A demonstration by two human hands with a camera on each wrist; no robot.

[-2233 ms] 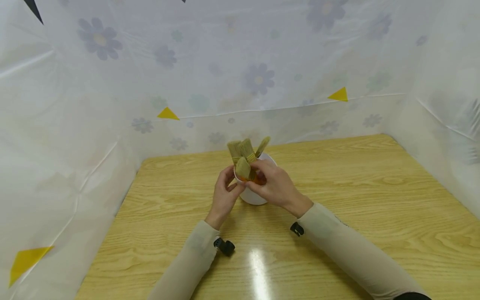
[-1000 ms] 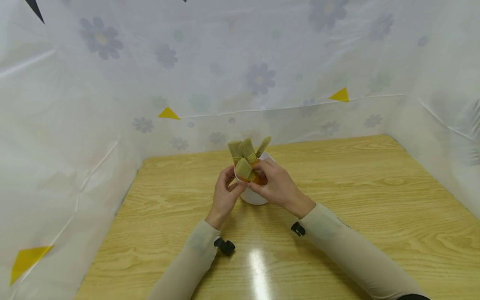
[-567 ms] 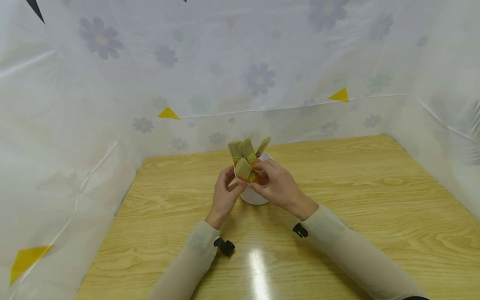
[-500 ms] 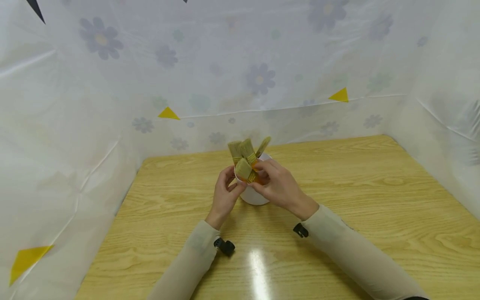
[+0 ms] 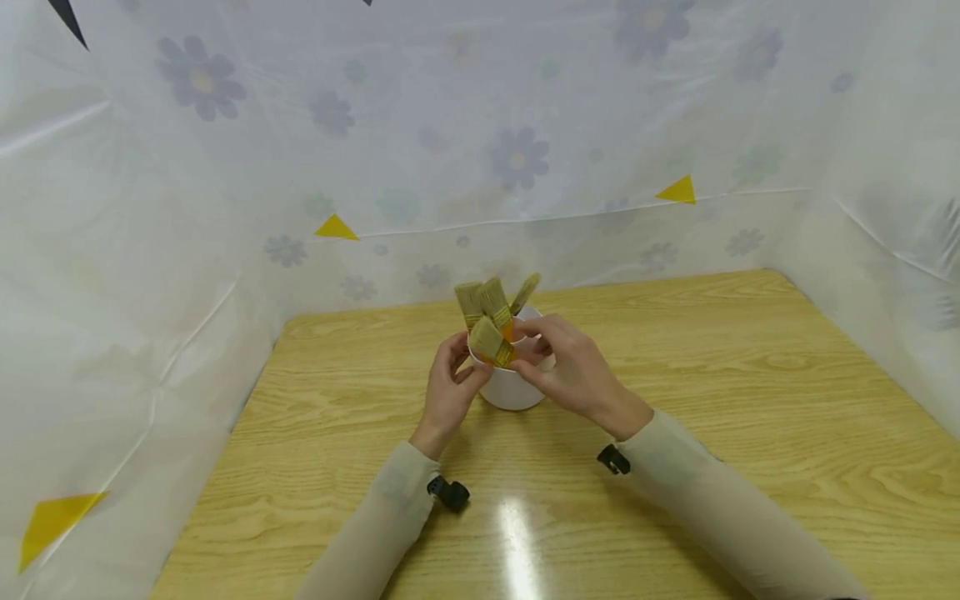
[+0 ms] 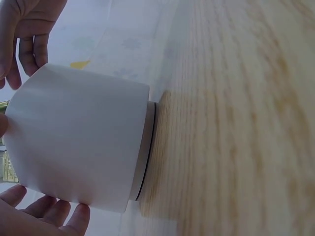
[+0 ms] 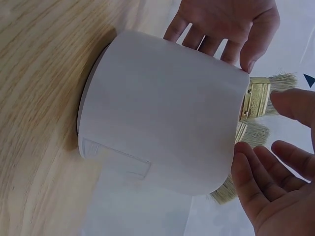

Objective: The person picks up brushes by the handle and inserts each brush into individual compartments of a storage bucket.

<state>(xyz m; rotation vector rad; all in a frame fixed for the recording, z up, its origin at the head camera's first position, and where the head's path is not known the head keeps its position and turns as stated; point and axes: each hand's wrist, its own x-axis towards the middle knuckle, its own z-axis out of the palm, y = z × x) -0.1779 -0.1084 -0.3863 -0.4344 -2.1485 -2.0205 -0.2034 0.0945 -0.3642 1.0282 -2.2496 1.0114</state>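
A white round container [image 5: 513, 392] stands upright on the table, with several paintbrushes in it, bristles up. My left hand [image 5: 448, 392] holds its left side, fingers along the wall and thumb at the rim; the left wrist view shows those fingertips [image 6: 56, 211] against the white wall. The nearest paintbrush [image 5: 487, 340] leans left over the front rim, its metal band [image 7: 256, 101] visible in the right wrist view. Beside it, my right hand [image 5: 573, 367] is at the right rim, thumb and fingers parted, nothing between them. Most brush handles are hidden inside the container.
The wood-grain table [image 5: 675, 350] extends around the container. Translucent flowered sheeting [image 5: 420, 150] rises behind and at both sides, with yellow triangles [image 5: 337, 227] on it. A dark wrist camera [image 5: 448, 493] sits by each sleeve.
My right hand has let go of the nearest paintbrush and moved slightly right, its fingers now spread apart. My left hand and the container have stayed in place.
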